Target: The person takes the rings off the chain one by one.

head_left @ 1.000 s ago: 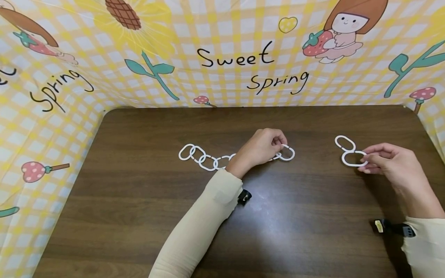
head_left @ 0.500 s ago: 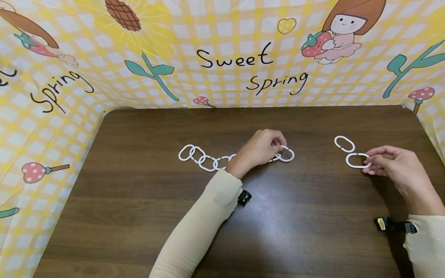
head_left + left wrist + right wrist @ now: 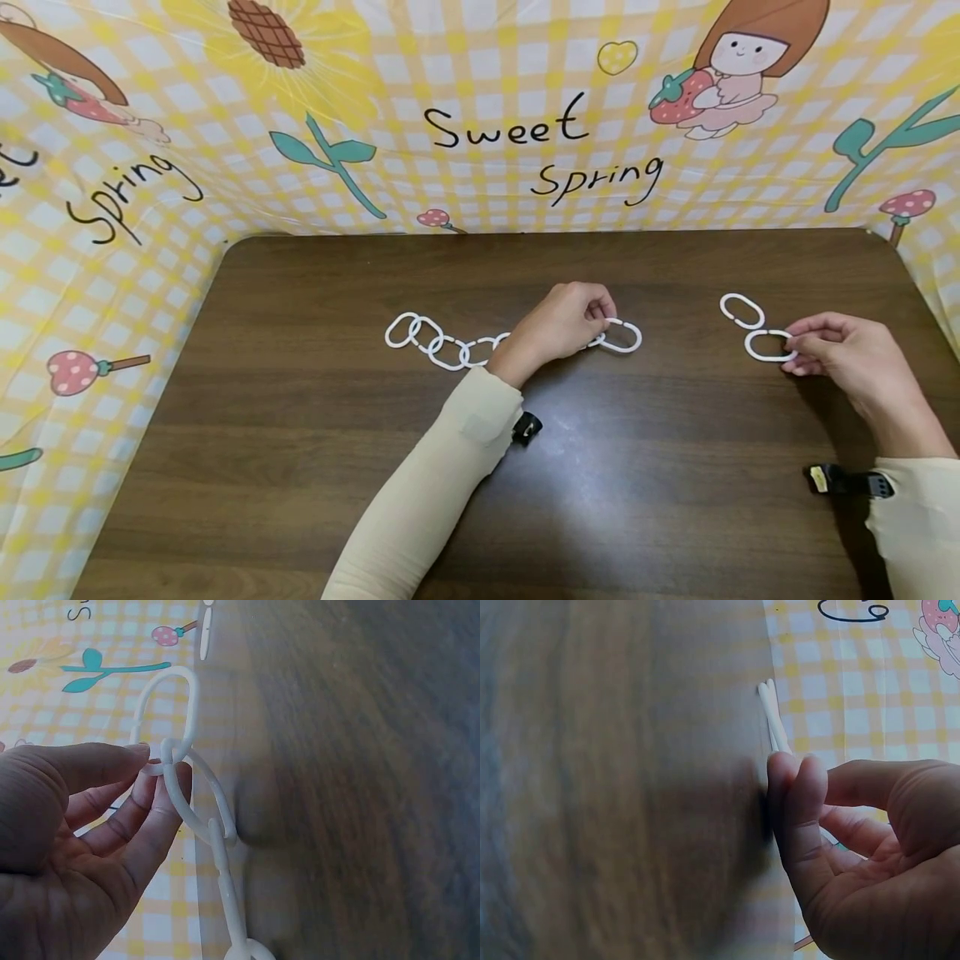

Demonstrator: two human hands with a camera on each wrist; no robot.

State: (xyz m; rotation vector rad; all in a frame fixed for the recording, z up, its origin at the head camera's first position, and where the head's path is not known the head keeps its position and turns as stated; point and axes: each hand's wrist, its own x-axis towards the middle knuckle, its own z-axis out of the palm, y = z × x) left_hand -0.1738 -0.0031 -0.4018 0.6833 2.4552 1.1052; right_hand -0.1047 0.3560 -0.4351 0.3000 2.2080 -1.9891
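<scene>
A chain of several white plastic oval links (image 3: 447, 367) lies across the dark table, its middle hidden by my left hand (image 3: 566, 321). That hand pinches the end link (image 3: 640, 337) at its upper left edge, between thumb and fingers. The left wrist view shows this end link (image 3: 191, 697) looped through the one after it. On the right, my right hand (image 3: 851, 362) pinches a separate white link (image 3: 768, 359) by its right end. Just beyond it lies a loose white link (image 3: 753, 302), close to the held one. Each separate link has a small gap in its side.
The brown wooden table (image 3: 637, 500) has its back edge against a yellow-and-white checked cloth (image 3: 480, 200) printed with flowers and words. More of the cloth stands along the left side. Black wrist straps (image 3: 847, 482) sit at both sleeves.
My right hand has drawn its link slightly right, out of overlap with the loose link. The chain's end link has tipped a little and shifted right in my left hand.
</scene>
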